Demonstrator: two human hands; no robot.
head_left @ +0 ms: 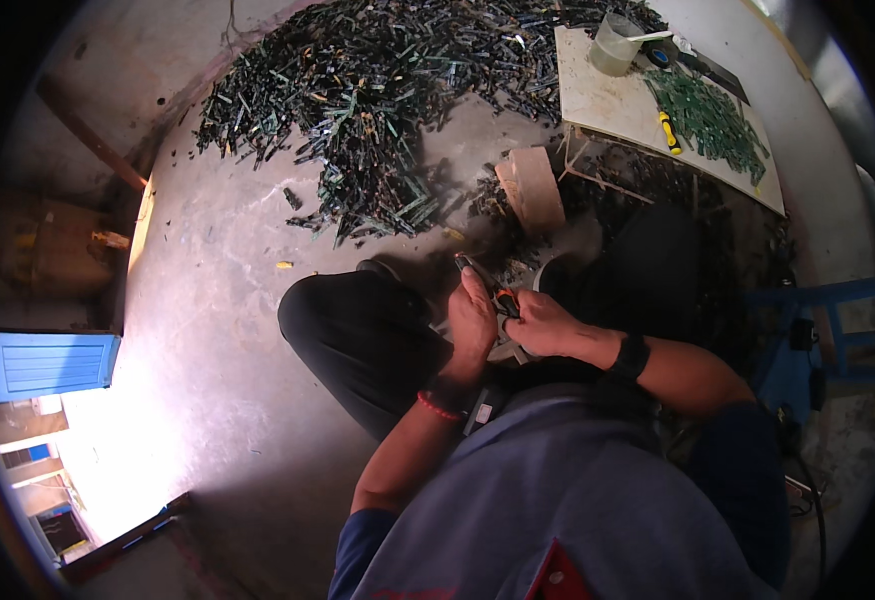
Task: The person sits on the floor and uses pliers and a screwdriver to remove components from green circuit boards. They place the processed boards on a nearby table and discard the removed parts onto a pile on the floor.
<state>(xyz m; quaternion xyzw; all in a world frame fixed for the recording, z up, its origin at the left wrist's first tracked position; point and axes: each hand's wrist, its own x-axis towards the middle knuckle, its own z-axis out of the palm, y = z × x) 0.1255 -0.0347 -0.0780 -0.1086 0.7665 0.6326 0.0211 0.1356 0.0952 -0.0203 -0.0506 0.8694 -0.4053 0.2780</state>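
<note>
In front of my lap, my left hand [473, 318] is closed on a small dark strip [464, 264], whose end sticks out past the thumb. My right hand [544, 326] grips an orange-and-black-handled tool [507, 301] that looks like pliers. The tool's head reaches toward the left hand; its jaws are hidden there. Both hands are close together, between my bent knees. Beyond them spreads a big pile of dark and green strips [358, 120], apparently electronic parts.
A brown block [535, 190] stands on the floor ahead. At the far right, a low board table [598, 105] carries green strips [708, 120], a yellow-and-black screwdriver [670, 132] and a clear plastic cup [614, 46]. A blue stool [828, 300] stands at the right.
</note>
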